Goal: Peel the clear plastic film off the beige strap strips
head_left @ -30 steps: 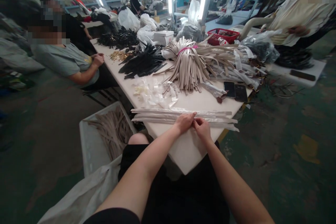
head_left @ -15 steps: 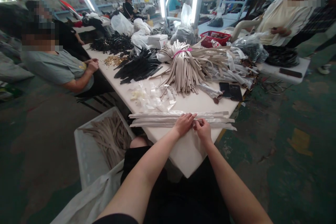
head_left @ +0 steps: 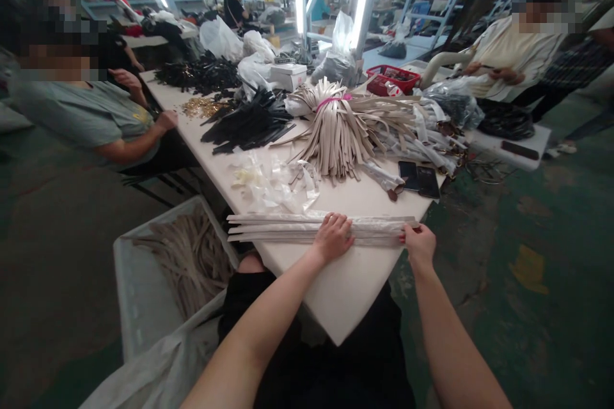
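Several long pale straps (head_left: 273,227), some in clear plastic, lie side by side across the near end of the white table (head_left: 330,294). My left hand (head_left: 334,234) rests flat over their middle, fingers stretched across them. At the right-hand ends, my right hand (head_left: 418,244) has its thumb and fingers closed on a strap end; exactly how many ends it pinches is hidden. Just beyond the row lies crumpled clear plastic film (head_left: 275,180). A large bundle of beige straps (head_left: 330,134), tied with a pink band (head_left: 334,101), stands behind it.
Two dark phones (head_left: 419,179) lie near the table's right edge. Black strips (head_left: 249,121), a white box (head_left: 288,76) and a red basket (head_left: 393,79) are farther back. A crate (head_left: 125,294) of straps stands at my left. Co-workers sit on both sides.
My right hand has moved right, from beside my left hand to the strap ends. The straps now lie more evenly together. My left hand stays on their middle.
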Action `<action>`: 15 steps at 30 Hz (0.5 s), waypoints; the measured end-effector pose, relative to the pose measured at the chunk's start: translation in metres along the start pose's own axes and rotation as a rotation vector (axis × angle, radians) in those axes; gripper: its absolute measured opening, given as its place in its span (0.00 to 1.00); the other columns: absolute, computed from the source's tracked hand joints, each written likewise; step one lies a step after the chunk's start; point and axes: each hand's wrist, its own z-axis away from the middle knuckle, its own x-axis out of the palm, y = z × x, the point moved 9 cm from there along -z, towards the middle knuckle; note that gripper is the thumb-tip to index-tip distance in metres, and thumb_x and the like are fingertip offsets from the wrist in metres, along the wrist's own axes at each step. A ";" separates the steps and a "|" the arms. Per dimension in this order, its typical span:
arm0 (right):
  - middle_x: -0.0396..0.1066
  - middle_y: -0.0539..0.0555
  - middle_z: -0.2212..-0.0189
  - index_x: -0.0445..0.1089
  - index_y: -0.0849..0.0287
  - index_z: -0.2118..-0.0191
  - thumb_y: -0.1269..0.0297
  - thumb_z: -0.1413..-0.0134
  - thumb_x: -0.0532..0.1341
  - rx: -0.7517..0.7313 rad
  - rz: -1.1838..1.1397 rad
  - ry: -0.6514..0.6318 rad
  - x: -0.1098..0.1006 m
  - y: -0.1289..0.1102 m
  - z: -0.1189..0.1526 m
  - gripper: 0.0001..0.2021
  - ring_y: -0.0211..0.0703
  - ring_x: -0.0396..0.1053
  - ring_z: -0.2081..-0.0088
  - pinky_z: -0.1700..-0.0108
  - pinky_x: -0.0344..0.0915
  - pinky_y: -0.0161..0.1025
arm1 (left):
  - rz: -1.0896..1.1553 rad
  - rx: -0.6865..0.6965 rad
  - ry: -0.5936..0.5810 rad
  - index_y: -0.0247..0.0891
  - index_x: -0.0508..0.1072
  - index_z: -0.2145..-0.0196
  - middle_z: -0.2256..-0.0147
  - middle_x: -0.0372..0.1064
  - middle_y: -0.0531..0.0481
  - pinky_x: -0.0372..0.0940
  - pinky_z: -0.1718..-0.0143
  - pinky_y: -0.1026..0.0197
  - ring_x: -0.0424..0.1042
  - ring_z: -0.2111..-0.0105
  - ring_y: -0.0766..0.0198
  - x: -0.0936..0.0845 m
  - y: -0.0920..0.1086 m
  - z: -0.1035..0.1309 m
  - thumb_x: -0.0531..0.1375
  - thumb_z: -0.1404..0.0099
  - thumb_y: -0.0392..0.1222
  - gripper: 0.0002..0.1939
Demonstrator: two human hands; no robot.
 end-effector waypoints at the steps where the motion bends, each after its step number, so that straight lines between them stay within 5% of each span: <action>1: 0.75 0.61 0.68 0.71 0.61 0.61 0.58 0.58 0.67 -0.112 0.117 0.074 -0.008 -0.016 -0.003 0.17 0.55 0.73 0.63 0.61 0.71 0.47 | 0.003 0.002 -0.009 0.41 0.68 0.47 0.47 0.65 0.42 0.54 0.39 0.47 0.62 0.45 0.53 0.001 -0.001 -0.001 0.59 0.34 0.48 0.19; 3: 0.73 0.65 0.59 0.71 0.62 0.54 0.59 0.56 0.66 -0.344 0.299 0.192 -0.009 -0.051 -0.004 0.21 0.57 0.70 0.54 0.52 0.66 0.49 | 0.012 0.006 -0.026 0.42 0.68 0.49 0.49 0.66 0.43 0.56 0.40 0.48 0.63 0.46 0.54 0.002 -0.002 -0.003 0.58 0.34 0.47 0.16; 5: 0.73 0.64 0.57 0.70 0.61 0.51 0.59 0.50 0.63 -0.475 0.368 0.146 0.021 -0.079 -0.011 0.20 0.55 0.69 0.55 0.50 0.64 0.48 | 0.019 0.006 -0.032 0.41 0.68 0.50 0.49 0.66 0.43 0.56 0.40 0.49 0.64 0.47 0.55 0.002 -0.004 -0.004 0.58 0.33 0.45 0.14; 9: 0.76 0.60 0.65 0.74 0.61 0.60 0.58 0.44 0.60 -0.480 0.381 -0.269 0.138 -0.110 -0.041 0.13 0.49 0.71 0.64 0.56 0.64 0.43 | 0.034 0.013 -0.028 0.40 0.67 0.49 0.48 0.65 0.42 0.56 0.40 0.49 0.63 0.47 0.54 0.001 -0.006 -0.005 0.57 0.33 0.46 0.15; 12: 0.77 0.63 0.65 0.75 0.64 0.62 0.58 0.44 0.62 -0.402 0.427 -0.337 0.210 -0.125 -0.071 0.13 0.50 0.72 0.62 0.56 0.62 0.41 | 0.043 0.011 -0.026 0.39 0.67 0.49 0.48 0.64 0.41 0.55 0.39 0.49 0.63 0.47 0.53 0.000 -0.009 -0.005 0.55 0.31 0.46 0.15; 15: 0.75 0.68 0.60 0.73 0.69 0.57 0.60 0.47 0.65 -0.375 0.424 -0.300 0.255 -0.138 -0.098 0.17 0.49 0.71 0.58 0.56 0.60 0.40 | 0.051 -0.005 -0.031 0.40 0.67 0.49 0.49 0.65 0.42 0.56 0.40 0.49 0.64 0.47 0.54 0.000 -0.013 -0.004 0.52 0.30 0.44 0.14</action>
